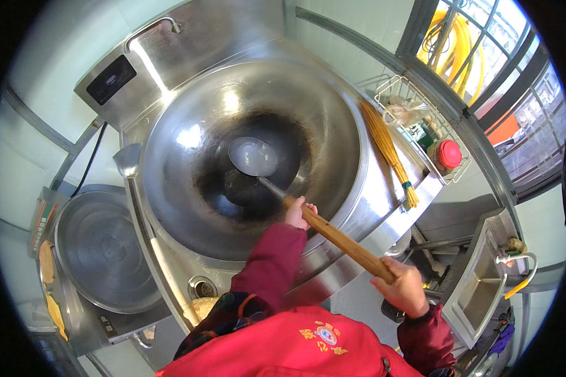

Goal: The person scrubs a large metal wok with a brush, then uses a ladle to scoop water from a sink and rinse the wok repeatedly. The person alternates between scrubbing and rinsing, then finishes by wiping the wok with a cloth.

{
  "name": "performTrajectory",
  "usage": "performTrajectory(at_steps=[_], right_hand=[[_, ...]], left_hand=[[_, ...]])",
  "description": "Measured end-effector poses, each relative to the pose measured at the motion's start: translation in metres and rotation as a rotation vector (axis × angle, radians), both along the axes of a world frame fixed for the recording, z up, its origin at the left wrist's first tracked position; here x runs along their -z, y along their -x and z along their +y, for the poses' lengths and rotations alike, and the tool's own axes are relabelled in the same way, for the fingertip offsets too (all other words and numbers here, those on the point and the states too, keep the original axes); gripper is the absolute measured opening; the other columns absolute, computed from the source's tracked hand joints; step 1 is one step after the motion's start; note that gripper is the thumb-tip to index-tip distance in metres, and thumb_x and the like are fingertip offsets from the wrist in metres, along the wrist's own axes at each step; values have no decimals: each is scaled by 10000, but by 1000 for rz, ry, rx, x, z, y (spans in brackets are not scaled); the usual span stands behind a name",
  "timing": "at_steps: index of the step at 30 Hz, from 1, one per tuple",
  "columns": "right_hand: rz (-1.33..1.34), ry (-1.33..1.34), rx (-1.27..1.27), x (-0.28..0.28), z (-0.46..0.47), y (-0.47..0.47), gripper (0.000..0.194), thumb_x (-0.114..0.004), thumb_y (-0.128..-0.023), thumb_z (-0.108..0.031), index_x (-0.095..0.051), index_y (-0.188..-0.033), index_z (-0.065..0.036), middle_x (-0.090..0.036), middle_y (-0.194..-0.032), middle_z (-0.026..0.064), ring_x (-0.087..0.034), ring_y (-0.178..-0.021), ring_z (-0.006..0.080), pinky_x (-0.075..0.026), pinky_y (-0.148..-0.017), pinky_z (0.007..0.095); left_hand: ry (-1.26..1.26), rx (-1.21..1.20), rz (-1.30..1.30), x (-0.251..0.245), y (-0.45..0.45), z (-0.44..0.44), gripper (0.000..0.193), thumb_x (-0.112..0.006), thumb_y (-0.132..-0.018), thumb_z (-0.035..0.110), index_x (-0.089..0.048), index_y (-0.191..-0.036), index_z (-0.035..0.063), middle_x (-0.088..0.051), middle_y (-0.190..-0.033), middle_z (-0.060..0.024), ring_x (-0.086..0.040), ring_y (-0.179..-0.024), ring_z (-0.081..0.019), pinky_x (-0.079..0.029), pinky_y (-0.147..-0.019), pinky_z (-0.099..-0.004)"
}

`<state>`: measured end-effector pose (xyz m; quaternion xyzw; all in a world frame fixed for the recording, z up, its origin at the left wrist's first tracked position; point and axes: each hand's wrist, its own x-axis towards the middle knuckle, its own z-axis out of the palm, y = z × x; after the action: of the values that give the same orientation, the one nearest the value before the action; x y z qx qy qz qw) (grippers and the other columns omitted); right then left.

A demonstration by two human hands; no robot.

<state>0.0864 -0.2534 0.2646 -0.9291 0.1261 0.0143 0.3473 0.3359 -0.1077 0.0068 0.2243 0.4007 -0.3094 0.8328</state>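
Observation:
A large metal wok (330,122), darkened towards its bottom, is set into a stainless steel cooking range before me. Over its middle is the round metal bowl of a long-handled ladle (253,157), with bright reflections inside; whether it holds liquid, I cannot tell. My left hand (301,213) grips the front of its wooden handle (342,240), near the metal shaft. Further back, close to the handle's end, my right hand (401,285) is closed around the wood. The handle slants over the wok's rim towards my right side.
On the right ledge lie a bamboo wok brush (389,146) and a wire basket (457,174) holding a red-lidded jar (448,154). A faucet (151,27) reaches over the back left. Left are a wok spatula (129,161) and a round griddle (108,252). A sink (481,287) stands right.

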Motion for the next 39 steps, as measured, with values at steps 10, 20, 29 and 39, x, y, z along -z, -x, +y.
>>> performTrajectory(at_steps=[10,20,29,39], right_hand=[[-1,526,-131,-28,30,6,459,-726,-710,-288,-542,-1085,-98,-511,-629,72,-568,-500,266,-447,-441,376],[-39,514,-50,-76,14,58,498,-737,-694,-272,-583,-1123,-72,-524,-649,78,-568,-527,266,-460,-488,367],[-56,513,127,-127,5,156,520,-790,-611,-246,-612,-1060,-55,-516,-619,99,-529,-507,304,-431,-498,382],[-112,564,317,-162,0,321,503,-766,-680,-311,-602,-1085,-60,-532,-618,86,-537,-505,278,-431,-476,380]], left_hand=[[247,156,-252,-4,4,-30,282,-590,-873,299,-463,-686,131,-483,-612,-5,-520,-559,-174,-455,-544,-330],[368,215,-326,-61,41,-44,199,-550,-893,186,-453,-753,82,-470,-683,-37,-495,-644,-171,-459,-656,-308],[383,316,-362,-148,117,-76,157,-588,-878,174,-491,-790,86,-507,-701,-30,-534,-707,-193,-474,-720,-327],[584,577,-411,-220,252,-132,161,-559,-918,177,-487,-842,56,-524,-800,-57,-529,-801,-197,-474,-811,-355]])
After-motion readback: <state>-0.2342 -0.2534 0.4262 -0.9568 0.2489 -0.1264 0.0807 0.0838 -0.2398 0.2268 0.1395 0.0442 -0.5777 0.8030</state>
